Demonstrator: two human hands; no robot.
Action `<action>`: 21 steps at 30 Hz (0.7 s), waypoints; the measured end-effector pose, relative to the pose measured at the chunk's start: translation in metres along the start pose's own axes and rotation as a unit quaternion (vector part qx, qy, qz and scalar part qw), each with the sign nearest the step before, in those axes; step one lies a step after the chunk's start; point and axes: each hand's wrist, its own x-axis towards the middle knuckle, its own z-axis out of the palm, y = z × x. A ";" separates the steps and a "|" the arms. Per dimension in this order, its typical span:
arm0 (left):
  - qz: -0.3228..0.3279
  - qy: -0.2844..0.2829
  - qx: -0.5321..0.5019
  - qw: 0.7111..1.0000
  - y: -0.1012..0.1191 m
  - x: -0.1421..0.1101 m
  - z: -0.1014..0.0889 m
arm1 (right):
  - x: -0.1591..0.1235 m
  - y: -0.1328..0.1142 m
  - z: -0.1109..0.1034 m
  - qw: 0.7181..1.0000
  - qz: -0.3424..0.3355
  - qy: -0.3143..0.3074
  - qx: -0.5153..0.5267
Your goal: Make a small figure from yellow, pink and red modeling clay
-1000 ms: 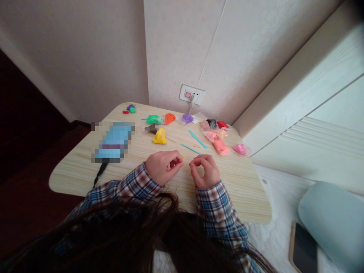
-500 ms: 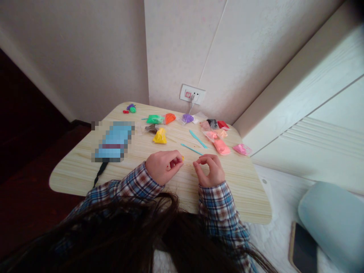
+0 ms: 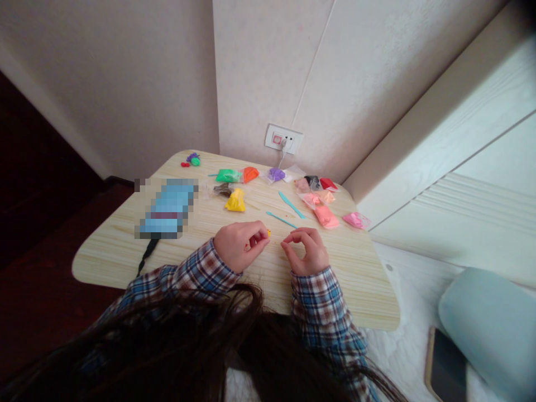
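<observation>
Above the front half of the table, my left hand (image 3: 242, 244) is closed in a pinch on a small yellow clay piece (image 3: 268, 233), of which only a bit shows past the fingertips. Some red shows by its palm. A short gap to the right, my right hand (image 3: 309, 252) has thumb and forefinger pressed together; whatever is between them is too small to make out. Just beyond the hands lie a thin blue modelling tool (image 3: 281, 219) and a wider blue clay knife (image 3: 292, 205). A yellow clay bag (image 3: 235, 201) sits farther back.
Green (image 3: 228, 176), orange (image 3: 250, 175) and purple clay bags (image 3: 277, 175) line the back of the wooden table (image 3: 113, 251). Coral (image 3: 325, 216) and pink bags (image 3: 355, 219) lie right. Small finished clay shapes (image 3: 195, 161) sit back left, near a blurred-out blue device (image 3: 170, 206).
My right hand has shifted slightly left, closer to my left hand. The left hand stays almost still with the yellow clay piece.
</observation>
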 end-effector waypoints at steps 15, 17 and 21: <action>-0.013 -0.008 0.010 1.000 0.001 0.001 -0.003 | -0.004 -0.004 0.003 0.997 -0.015 -0.055 -0.061; -0.014 -0.007 0.010 1.000 0.001 0.001 -0.003 | -0.004 -0.004 0.003 0.996 -0.016 -0.048 -0.078; -0.013 -0.004 0.013 1.000 0.001 0.001 -0.002 | -0.006 -0.005 0.004 0.995 -0.026 -0.026 -0.088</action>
